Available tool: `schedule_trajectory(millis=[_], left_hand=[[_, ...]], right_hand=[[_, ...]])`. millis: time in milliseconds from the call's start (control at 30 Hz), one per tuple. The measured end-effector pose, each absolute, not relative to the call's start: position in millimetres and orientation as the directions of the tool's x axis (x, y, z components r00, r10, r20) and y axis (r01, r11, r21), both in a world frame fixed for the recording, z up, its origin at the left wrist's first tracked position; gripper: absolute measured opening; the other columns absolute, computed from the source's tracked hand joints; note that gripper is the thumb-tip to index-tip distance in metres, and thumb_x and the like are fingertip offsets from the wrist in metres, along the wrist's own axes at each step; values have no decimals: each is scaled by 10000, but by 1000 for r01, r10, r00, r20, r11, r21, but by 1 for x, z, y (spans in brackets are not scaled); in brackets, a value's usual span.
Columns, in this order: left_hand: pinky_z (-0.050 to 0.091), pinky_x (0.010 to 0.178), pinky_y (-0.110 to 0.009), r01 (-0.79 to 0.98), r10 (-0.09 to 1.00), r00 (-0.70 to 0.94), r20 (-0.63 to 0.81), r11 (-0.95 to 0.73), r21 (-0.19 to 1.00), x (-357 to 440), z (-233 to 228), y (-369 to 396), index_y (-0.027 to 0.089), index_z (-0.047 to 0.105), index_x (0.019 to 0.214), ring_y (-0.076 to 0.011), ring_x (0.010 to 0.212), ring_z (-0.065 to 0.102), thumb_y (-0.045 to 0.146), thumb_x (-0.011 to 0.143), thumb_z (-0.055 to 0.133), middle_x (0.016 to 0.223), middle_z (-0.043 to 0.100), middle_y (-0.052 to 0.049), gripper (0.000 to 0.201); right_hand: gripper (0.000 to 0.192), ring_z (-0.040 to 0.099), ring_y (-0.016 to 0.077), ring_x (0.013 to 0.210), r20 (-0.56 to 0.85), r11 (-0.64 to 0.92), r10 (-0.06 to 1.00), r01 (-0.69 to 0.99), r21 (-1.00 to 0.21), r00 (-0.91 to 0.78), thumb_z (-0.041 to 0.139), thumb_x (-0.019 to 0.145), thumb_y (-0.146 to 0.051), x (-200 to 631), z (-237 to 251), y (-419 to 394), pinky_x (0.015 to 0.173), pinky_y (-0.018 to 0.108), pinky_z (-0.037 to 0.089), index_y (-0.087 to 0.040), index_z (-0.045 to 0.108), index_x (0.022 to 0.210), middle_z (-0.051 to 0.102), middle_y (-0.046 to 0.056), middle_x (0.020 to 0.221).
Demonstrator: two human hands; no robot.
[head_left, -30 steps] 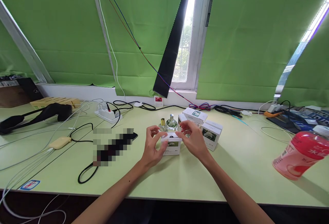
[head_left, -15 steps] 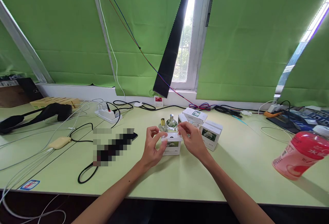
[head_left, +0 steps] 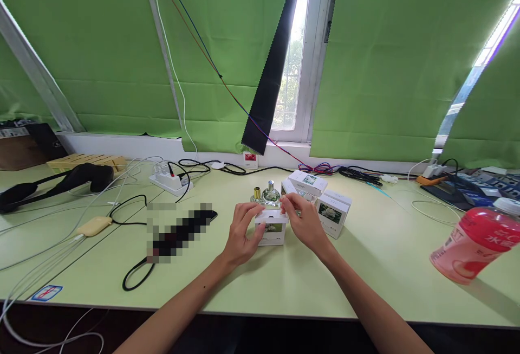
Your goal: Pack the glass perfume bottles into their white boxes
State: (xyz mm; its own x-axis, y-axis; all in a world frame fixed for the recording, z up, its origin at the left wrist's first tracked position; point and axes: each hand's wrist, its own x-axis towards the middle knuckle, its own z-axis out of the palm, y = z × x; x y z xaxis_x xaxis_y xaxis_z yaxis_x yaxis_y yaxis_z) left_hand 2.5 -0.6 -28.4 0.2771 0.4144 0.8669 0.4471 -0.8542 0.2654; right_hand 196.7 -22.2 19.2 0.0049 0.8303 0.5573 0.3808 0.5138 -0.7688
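Head view is showing my left hand (head_left: 240,230) and right hand (head_left: 304,219) gripping the box (head_left: 271,228) on the table (head_left: 365,267), fingers (head_left: 286,199) pinching its top flap, needing steady, even pressure.

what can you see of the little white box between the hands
The small white box looks like thin cardboard, with a picture of white flowers on green on its front face. It stands upright on the green table, in front of two small glass bottles. Its top flap seems nearly or fully shut. The left hand grips its left side with fingers over the top edge; the right hand pinches its upper right corner. Similar boxes sit just to its right.
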Motion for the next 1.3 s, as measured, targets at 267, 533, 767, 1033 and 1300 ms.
schedule_trajectory(millis=[267,533,767,1033,1300], left_hand=[[509,843,-349,433,451,264,853,-845,313,3,-25,-3,221,584,1158,-217,979,534,241,973,529,1040,673,-64,193],[535,807,-335,429,423,219,879,-851,302,5,-23,-2,229,612,1114,-202,944,581,236,969,581,979,689,-43,148],[561,740,-292,433,500,129,857,-805,405,5,-30,3,229,590,1154,-163,865,645,287,977,583,945,662,-25,186],[577,704,-256,379,573,86,815,-775,505,7,-35,4,233,570,1183,-143,840,658,307,988,565,907,642,-9,209],[592,752,-280,338,603,76,794,-765,548,8,-34,4,226,549,1219,-139,814,654,297,972,594,877,654,-2,261]], right_hand=[[360,663,193,740,555,507,832,410,-758,-3,465,1005,-478,197,21,-24,719,304,489,-205,654,867,718,50,806],[336,669,198,788,543,508,839,411,-757,-37,501,986,-468,198,26,-26,731,308,488,-195,674,898,734,54,842],[223,652,194,818,525,499,848,441,-746,-72,621,921,-416,199,29,-29,747,324,499,-204,690,928,731,46,895],[123,642,188,797,576,539,814,462,-704,-74,642,899,-314,200,27,-28,760,329,516,-212,690,949,739,48,934],[158,625,189,788,595,554,801,460,-694,-66,603,928,-284,199,18,-24,757,323,521,-201,716,1000,716,62,947]])
